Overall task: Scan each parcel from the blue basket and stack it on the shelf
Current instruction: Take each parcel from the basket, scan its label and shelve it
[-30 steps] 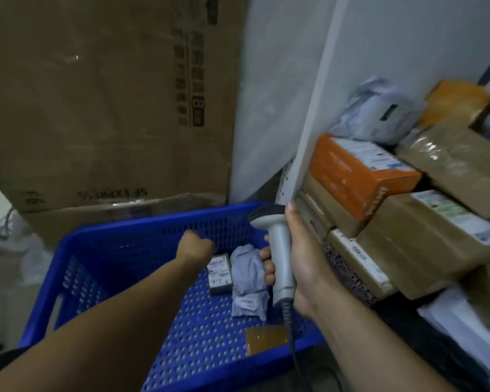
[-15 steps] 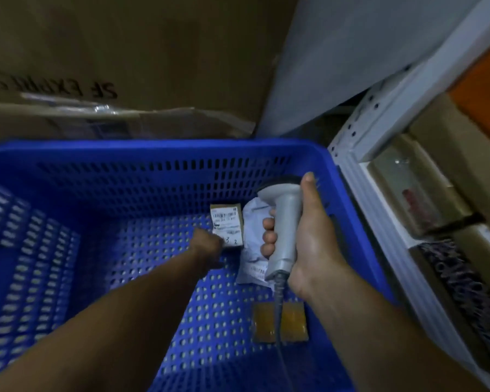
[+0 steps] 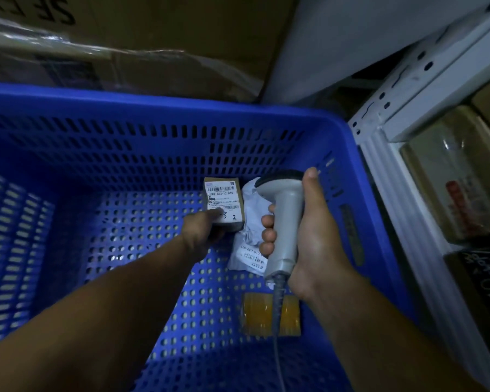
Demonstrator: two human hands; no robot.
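Right hand (image 3: 309, 241), at centre right of the frame, wraps round the handle of a grey scanner (image 3: 285, 219). The thumb lies up along its back and the head aims down into the blue basket (image 3: 159, 104), apparently ready to read a label the moment one is lifted. Its cord trails across a flat parcel in yellow tape (image 3: 259, 318) on the basket floor at lower centre. Just beyond, the left hand (image 3: 200, 233) pinches the near corner of a small box (image 3: 224, 203), whose barcode label faces up and should need little turning to scan. A crumpled pale mailer bag (image 3: 246, 244) lies beside the box, partly behind the scanner handle. At the right edge, the white shelf (image 3: 379, 154) stands close against the basket, with taped cartons (image 3: 450, 179) already on it. A large brown carton (image 3: 181, 38) fills the upper left.
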